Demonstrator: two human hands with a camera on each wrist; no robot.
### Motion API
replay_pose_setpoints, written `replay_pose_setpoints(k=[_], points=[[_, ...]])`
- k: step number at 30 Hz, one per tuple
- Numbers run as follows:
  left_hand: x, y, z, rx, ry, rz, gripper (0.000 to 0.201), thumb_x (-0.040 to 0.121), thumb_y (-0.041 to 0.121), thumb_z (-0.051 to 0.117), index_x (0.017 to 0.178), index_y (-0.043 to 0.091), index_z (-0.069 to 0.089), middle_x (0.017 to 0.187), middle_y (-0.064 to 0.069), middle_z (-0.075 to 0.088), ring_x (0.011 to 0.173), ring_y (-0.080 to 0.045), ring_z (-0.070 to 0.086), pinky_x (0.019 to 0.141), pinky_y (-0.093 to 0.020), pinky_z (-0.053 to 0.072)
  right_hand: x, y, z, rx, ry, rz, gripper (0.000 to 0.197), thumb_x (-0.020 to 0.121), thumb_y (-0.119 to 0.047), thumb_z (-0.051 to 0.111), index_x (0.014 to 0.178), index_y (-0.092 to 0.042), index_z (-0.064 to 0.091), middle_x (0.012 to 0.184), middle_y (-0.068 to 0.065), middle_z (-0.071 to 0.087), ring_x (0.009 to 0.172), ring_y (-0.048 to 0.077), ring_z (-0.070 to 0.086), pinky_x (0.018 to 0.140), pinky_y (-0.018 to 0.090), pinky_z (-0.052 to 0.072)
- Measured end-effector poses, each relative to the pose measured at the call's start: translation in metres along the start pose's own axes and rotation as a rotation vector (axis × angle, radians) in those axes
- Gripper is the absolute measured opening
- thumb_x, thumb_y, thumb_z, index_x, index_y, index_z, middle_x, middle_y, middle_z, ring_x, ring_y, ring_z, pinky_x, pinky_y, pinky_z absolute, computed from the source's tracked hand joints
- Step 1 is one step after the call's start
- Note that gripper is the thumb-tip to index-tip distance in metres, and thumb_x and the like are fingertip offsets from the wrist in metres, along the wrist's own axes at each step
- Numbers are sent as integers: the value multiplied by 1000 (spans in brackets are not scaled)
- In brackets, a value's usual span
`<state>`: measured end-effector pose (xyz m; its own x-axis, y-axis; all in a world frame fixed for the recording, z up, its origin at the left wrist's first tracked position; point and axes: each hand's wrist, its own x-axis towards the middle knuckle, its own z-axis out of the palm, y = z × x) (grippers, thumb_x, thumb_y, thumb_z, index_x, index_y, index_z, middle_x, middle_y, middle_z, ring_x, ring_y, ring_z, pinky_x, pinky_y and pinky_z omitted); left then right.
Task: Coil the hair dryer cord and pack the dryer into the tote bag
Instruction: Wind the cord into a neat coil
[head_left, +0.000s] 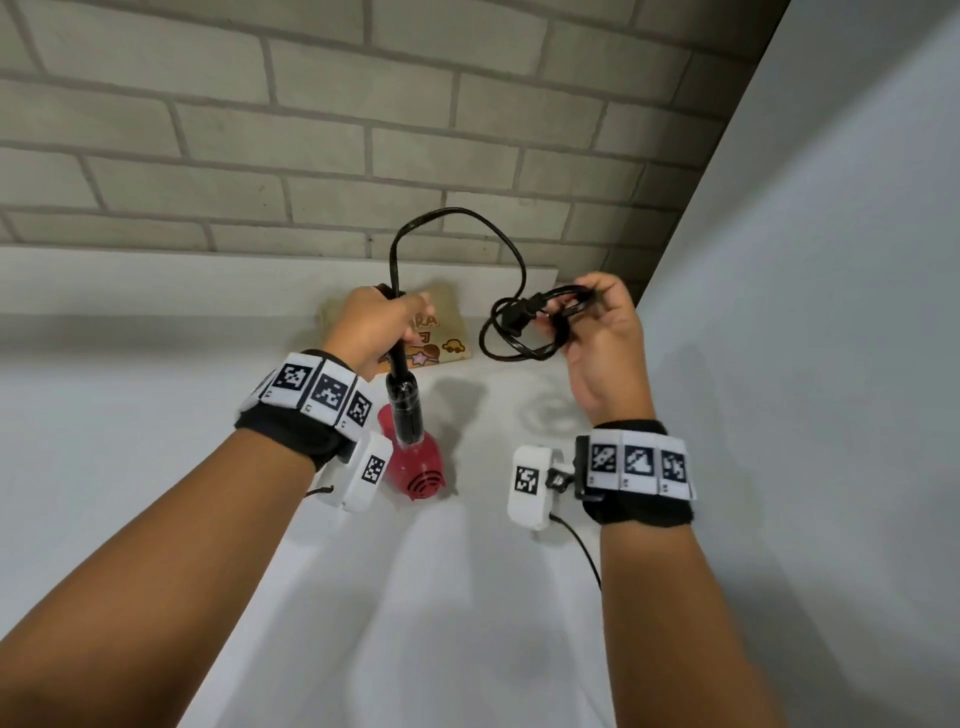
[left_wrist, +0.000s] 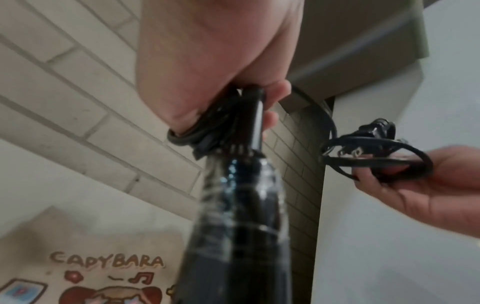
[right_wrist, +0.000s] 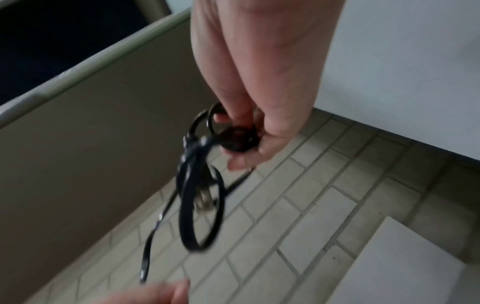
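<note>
The hair dryer (head_left: 413, 457) has a red body and a black handle (left_wrist: 233, 216). It hangs head-down above the white table. My left hand (head_left: 371, 325) grips the top of the handle where the black cord (head_left: 467, 221) comes out. The cord arcs up and across to my right hand (head_left: 597, 332), which holds several small loops (head_left: 511, 332) of it together with the plug (left_wrist: 363, 135). The loops also dangle below the right hand's fingers (right_wrist: 241, 131) in the right wrist view. The beige tote bag (head_left: 452, 343), printed with cartoons, lies flat on the table beyond the hands.
A grey brick wall (head_left: 311, 130) rises behind the white table (head_left: 441, 597). A plain white wall (head_left: 831, 260) closes the right side. A raised white ledge (head_left: 156, 280) runs along the back left of the table.
</note>
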<state>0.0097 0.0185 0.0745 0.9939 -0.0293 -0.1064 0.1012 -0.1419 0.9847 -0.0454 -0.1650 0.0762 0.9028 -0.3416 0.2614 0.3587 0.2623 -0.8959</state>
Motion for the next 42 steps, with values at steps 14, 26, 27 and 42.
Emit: replay_pose_setpoints(k=[14, 26, 27, 42], points=[[14, -13, -20, -360, 56, -116, 32, 96, 30, 46, 82, 4, 57, 33, 7, 47, 34, -7, 43, 80, -33, 49, 11, 7, -26, 363, 189, 364, 22, 89, -1, 31, 87, -8, 51, 82, 13, 63, 94, 32, 54, 81, 49, 49], [22, -19, -31, -482, 147, -165, 26, 94, 17, 47, 71, 8, 48, 36, 9, 53, 29, -5, 38, 71, -27, 47, 9, 17, -34, 509, 463, 494, 32, 99, 2, 21, 116, -3, 48, 98, 22, 56, 100, 29, 59, 74, 38, 57], [22, -19, -30, -475, 154, -169, 25, 94, 16, 47, 71, 7, 50, 40, 8, 54, 29, -5, 39, 71, -27, 48, 9, 18, -33, 521, 502, 486, 33, 100, 1, 22, 119, -3, 48, 93, 20, 56, 90, 26, 61, 85, 36, 52], [6, -11, 4, 1, -118, 29, 48, 67, 45, 77, 90, 4, 67, 40, 8, 41, 42, -5, 52, 61, -23, 48, 4, 13, 45, 275, 317, 578, 23, 99, 3, 24, 99, -1, 47, 88, 18, 51, 62, 17, 54, 56, 31, 57]])
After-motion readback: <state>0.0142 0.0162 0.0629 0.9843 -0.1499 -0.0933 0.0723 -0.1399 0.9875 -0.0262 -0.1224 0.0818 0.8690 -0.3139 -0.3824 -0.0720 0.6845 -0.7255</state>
